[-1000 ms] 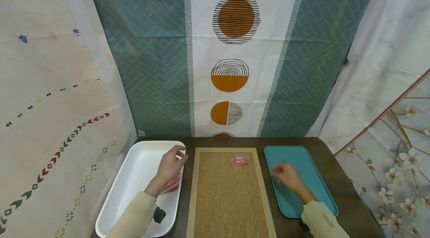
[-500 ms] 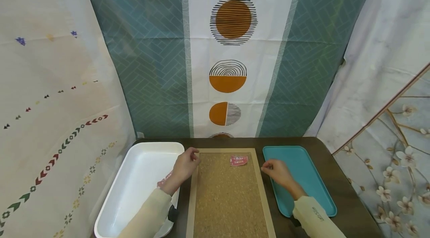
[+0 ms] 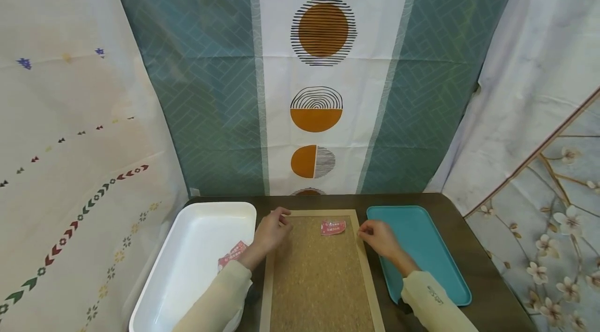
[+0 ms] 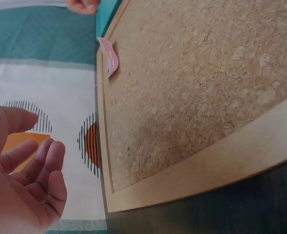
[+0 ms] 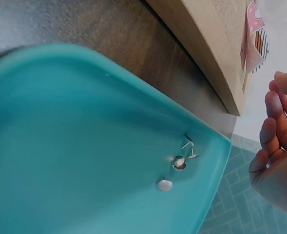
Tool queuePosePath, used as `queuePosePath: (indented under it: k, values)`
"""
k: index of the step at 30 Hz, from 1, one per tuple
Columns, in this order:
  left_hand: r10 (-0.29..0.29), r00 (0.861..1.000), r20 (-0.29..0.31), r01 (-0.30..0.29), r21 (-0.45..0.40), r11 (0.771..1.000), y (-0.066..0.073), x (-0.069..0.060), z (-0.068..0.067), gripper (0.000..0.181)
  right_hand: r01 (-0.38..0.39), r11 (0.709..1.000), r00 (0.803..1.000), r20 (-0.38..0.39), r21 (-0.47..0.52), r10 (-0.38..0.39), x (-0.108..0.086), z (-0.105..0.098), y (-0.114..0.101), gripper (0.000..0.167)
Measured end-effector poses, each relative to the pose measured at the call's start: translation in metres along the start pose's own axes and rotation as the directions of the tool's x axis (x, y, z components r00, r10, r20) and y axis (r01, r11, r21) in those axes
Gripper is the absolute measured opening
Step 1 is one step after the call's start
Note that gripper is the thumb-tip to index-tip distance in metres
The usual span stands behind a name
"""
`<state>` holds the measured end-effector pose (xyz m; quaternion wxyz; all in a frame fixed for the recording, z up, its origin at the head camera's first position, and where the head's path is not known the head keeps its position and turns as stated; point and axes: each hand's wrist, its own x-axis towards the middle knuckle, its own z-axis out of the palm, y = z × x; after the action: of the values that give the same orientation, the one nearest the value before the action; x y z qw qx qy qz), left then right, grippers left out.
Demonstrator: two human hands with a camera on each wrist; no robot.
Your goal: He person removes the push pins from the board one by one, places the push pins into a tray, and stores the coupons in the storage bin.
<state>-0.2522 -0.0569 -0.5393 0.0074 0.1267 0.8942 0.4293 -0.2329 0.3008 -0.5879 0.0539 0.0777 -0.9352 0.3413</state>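
Over the upper left of the wood-framed corkboard [image 3: 323,280], my left hand [image 3: 273,230] hangs with loosely bent fingers. The left wrist view shows nothing between its thumb and fingers [image 4: 58,151]. A pink printed paper slip [image 3: 333,227] lies near the corkboard's top edge; its edge curls up in both wrist views. Beside the right side of the frame is my right hand [image 3: 378,238], thumb and index fingertips close together. Whether something small sits between them is hidden. Several silver thumbtacks [image 5: 179,163] lie in a corner of the teal tray [image 5: 85,161].
A white tray [image 3: 187,269] with more pink paper slips [image 3: 233,255] stands left of the corkboard. The teal tray is on the right. Everything rests on a dark wooden table [image 3: 487,290], with patterned curtains [image 3: 220,87] hanging behind.
My left hand has moved right, from over the white tray to over the corkboard. The right hand has moved left from the teal tray to the corkboard's right edge.
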Motion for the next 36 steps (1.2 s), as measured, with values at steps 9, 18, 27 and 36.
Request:
queuePosePath:
  k: [9,18,27,36]
  values:
    - [-0.014,1.0,-0.001,0.014,-0.003,1.0,0.0,0.004,0.012,0.033,0.026,0.999,1.0,0.005,0.024,-0.026,0.006,0.003,-0.005,0.004]
    - [-0.02,0.998,0.067,0.021,-0.022,1.0,0.005,0.009,0.028,0.033,0.053,0.998,0.998,-0.035,0.013,-0.053,0.009,0.012,-0.004,0.004]
    - [-0.014,0.997,0.077,0.017,-0.034,0.999,0.004,0.005,0.041,0.035,0.032,0.999,0.999,0.002,0.017,-0.032,0.02,0.023,-0.011,0.006]
    - [0.031,0.992,0.119,-0.021,-0.088,0.996,0.006,0.007,0.056,0.036,0.043,0.999,0.999,-0.008,0.032,-0.043,0.034,0.029,-0.017,0.006]
